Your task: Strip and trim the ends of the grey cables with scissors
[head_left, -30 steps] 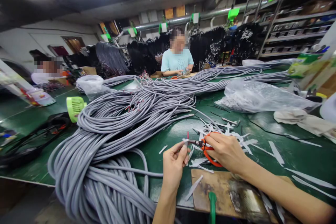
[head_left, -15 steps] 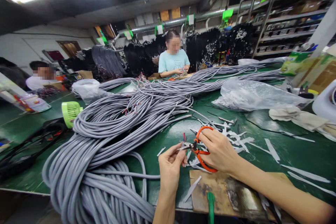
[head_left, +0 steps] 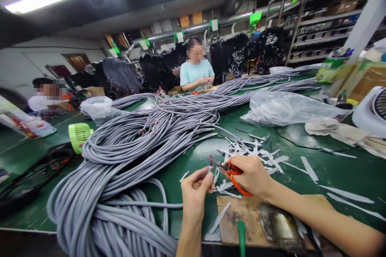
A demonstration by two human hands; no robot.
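Between the thumb and fingers of my left hand (head_left: 196, 192) is the end of a grey cable (head_left: 210, 170), its red and blue inner wires pointing up. My right hand (head_left: 253, 176) is closed round the orange handles of a pair of scissors (head_left: 237, 180). The dark metal blades lie just right of the bared wires; whether they touch cannot be made out. White strips of wrapping (head_left: 268, 156) are strewn behind and beside my hands. A large heap of coiled grey cables (head_left: 120, 140) lies to the left of them.
A wooden board (head_left: 235, 217) with a green-handled tool (head_left: 241, 237) lies at the near edge. Behind sits a clear plastic bag (head_left: 289, 108), with a cloth (head_left: 337, 130) at right. A green fan (head_left: 79, 136) stands left. Across the table a co-worker (head_left: 197, 70) handles something small.
The scissors' handles have come closer together, and the blades have drawn back to the right from the wire end. My left hand stays almost in place. The whole view has shifted slightly.
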